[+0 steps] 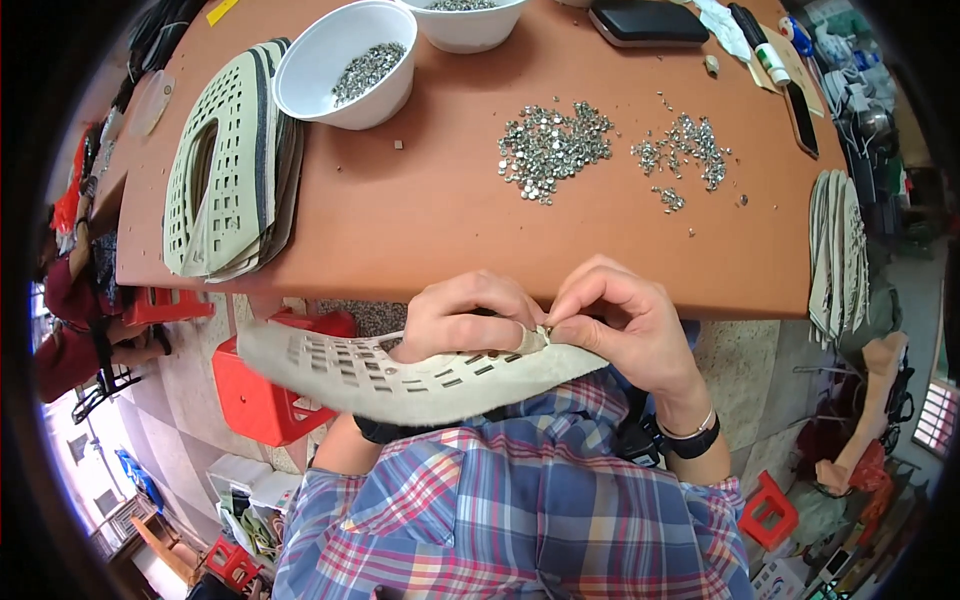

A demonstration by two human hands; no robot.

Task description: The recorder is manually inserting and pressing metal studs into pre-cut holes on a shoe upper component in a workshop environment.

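My left hand (465, 318) grips a curved cream panel (430, 395) punched with rows of small rectangular slots, just below the table's front edge. Its fingers are bent over the panel's upper edge. Against the same edge, my right hand (635, 330) pinches with thumb and forefinger, close to my left fingertips. Whatever is in that pinch is too small to make out. Beyond the hands, on the brown table (400, 230), lie a pile of silver rivets (555, 150) and a looser scatter of smaller silver pieces (690, 150).
A stack of similar slotted panels (220, 170) lies at the table's left, another stack (838, 255) at its right edge. Two white bowls, one nearer (300, 85), hold metal bits. A black case (650, 22) and a phone (801, 120) lie farther back. A red stool (260, 395) stands below left.
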